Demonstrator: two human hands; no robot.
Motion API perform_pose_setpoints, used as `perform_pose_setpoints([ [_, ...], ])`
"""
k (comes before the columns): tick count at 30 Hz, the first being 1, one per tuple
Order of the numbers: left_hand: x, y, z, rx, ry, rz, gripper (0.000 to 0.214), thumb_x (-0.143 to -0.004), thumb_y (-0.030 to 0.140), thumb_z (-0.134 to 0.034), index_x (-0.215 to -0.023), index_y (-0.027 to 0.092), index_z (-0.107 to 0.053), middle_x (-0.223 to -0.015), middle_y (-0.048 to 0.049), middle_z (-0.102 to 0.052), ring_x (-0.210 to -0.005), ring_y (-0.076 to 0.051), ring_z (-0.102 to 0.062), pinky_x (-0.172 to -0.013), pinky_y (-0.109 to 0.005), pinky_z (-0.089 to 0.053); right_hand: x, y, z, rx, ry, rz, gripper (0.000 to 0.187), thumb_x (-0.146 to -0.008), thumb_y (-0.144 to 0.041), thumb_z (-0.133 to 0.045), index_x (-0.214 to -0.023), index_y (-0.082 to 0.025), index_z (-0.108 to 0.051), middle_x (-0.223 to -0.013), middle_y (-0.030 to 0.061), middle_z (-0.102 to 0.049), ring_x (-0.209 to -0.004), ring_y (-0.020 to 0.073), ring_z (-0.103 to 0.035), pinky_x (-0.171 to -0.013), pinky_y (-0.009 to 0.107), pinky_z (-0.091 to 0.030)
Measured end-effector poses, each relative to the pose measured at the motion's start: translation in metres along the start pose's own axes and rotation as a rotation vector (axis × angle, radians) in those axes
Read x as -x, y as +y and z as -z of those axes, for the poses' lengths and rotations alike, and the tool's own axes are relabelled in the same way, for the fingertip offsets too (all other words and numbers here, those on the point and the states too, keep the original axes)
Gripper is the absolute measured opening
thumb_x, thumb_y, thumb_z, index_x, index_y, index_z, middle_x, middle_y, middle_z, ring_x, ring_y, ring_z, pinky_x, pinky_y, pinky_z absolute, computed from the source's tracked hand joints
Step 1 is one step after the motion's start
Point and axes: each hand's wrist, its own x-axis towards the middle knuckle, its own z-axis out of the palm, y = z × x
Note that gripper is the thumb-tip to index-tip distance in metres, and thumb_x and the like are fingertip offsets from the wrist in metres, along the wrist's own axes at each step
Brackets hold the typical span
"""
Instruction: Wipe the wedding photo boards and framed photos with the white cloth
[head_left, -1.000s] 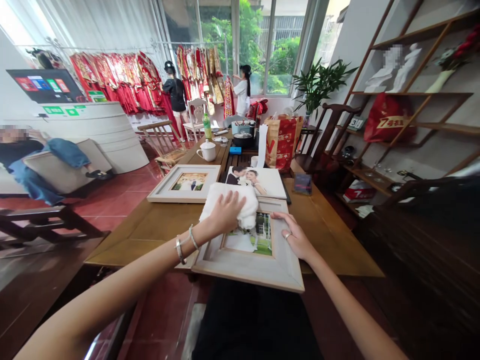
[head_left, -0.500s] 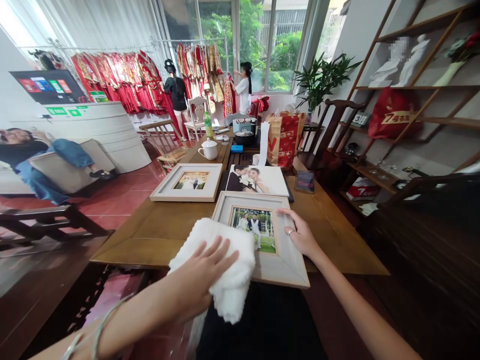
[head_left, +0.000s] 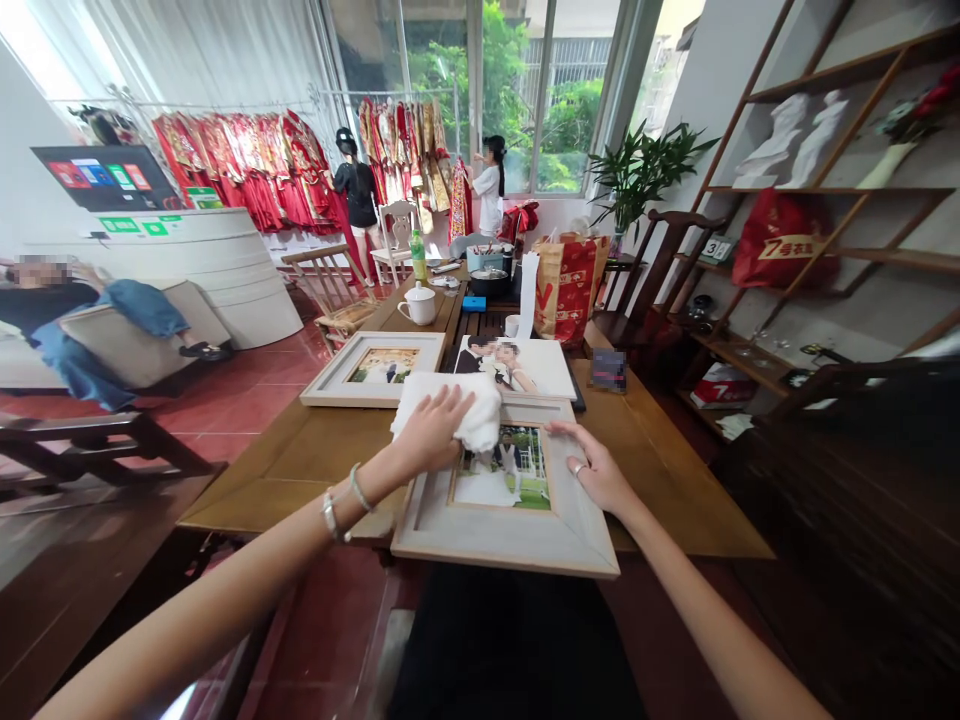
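A whitish picture frame (head_left: 574,535) with a photo of a couple outdoors lies tilted at the table's near edge. My left hand (head_left: 435,425) holds a folded white towel (head_left: 480,415), its fingers laid across the top. That towel rests over the frame's upper left corner and hides part of the photo. On the right side, my right hand (head_left: 596,470) grips the frame's border, with fingertips on its face; the thumb is partly hidden. Just beyond are a second white frame (head_left: 319,383) and an unframed wedding photo print (head_left: 551,368).
The wooden table (head_left: 292,490) carries a lidded white cup (head_left: 420,305), a green bottle (head_left: 418,258), a black pot (head_left: 489,280), a red paper bag (head_left: 566,290) and a small dark box (head_left: 608,370). Two people stand by racks of red garments (head_left: 247,170); another reclines at left.
My left hand has slid the towel away from me, from the frame's lower left to its upper left corner. The right hand stays at the frame's right side.
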Motion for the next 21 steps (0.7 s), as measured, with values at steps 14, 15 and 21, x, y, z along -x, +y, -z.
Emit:
perform_pose_setpoints([
  [14, 0.131, 0.066, 0.041, 0.093, -0.482, -0.087, 0.087, -0.061, 0.003, -0.049, -0.145, 0.012, -0.028, -0.152, -0.0179, -0.026, -0.140, -0.033, -0.020, -0.110, -0.050, -0.029, 0.001, -0.002, -0.002, -0.008, 0.014, -0.017, 0.056, -0.067, -0.004, -0.043, -0.117, -0.024, -0.057, -0.122, 0.0045, -0.064, -0.124, 0.0207, -0.052, -0.111, 0.044, -0.032],
  [15, 0.136, 0.068, 0.041, 0.126, -0.469, -0.097, 0.087, -0.061, 0.003, -0.048, -0.145, 0.014, -0.028, -0.151, -0.0168, -0.027, -0.140, -0.032, -0.022, -0.109, -0.048, -0.030, 0.001, -0.001, -0.002, -0.010, 0.009, -0.014, 0.056, -0.067, -0.004, -0.043, -0.117, -0.024, -0.057, -0.122, 0.0043, -0.064, -0.125, 0.0206, -0.051, -0.111, 0.044, -0.032],
  [21, 0.084, 0.044, 0.005, 0.074, -0.222, -0.085, 0.087, -0.063, 0.003, -0.049, -0.146, 0.009, -0.023, -0.152, -0.0186, -0.027, -0.141, -0.030, -0.018, -0.112, -0.046, -0.025, 0.002, 0.002, -0.001, 0.015, -0.024, 0.011, 0.057, -0.069, -0.005, -0.043, -0.120, -0.025, -0.056, -0.127, 0.0039, -0.060, -0.127, 0.0205, -0.048, -0.112, 0.045, -0.029],
])
